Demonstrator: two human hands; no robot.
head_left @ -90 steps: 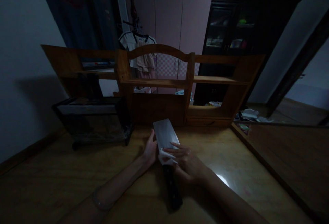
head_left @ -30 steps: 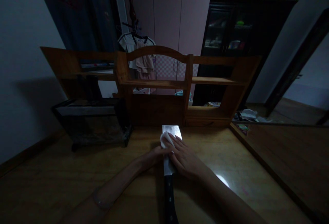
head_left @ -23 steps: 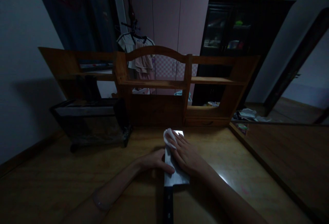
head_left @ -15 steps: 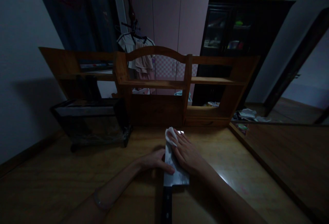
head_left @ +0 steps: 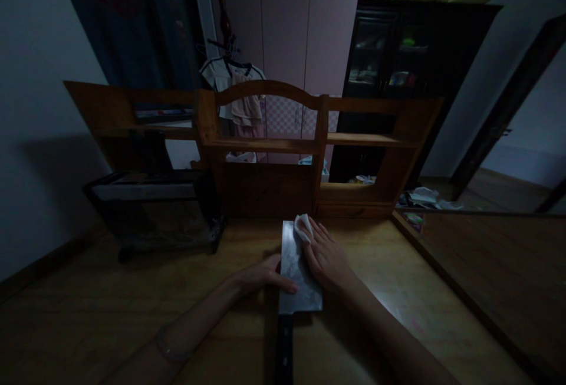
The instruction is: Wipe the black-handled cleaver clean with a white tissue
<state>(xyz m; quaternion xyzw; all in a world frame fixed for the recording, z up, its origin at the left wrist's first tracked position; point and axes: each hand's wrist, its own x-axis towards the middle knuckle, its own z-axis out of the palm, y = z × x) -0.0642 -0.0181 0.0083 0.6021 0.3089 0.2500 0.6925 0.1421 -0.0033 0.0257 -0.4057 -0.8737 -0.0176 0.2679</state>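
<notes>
A cleaver (head_left: 298,276) with a broad metal blade and a black handle points away from me above the wooden table. My left hand (head_left: 265,275) grips the blade by its left edge, thumb on the upper face and the other fingers hidden beneath. Against the far right part of the blade, my right hand (head_left: 326,254) presses a folded white tissue (head_left: 303,229). Its fingers lie over the tissue and toward the blade's right edge. The cleaver's handle runs down toward the bottom of the view, with no hand on it.
A wooden shelf unit (head_left: 269,146) stands along the table's far edge. To the left sits a dark-framed glass tank (head_left: 154,214). A raised wooden ledge (head_left: 451,279) borders the table on the right. Pink wardrobe doors (head_left: 285,43) rise behind the shelves. The room is dim.
My right hand has slid the tissue rightward across the blade's far end, uncovering the far left corner. My left hand keeps its grip, and the cleaver has shifted slightly.
</notes>
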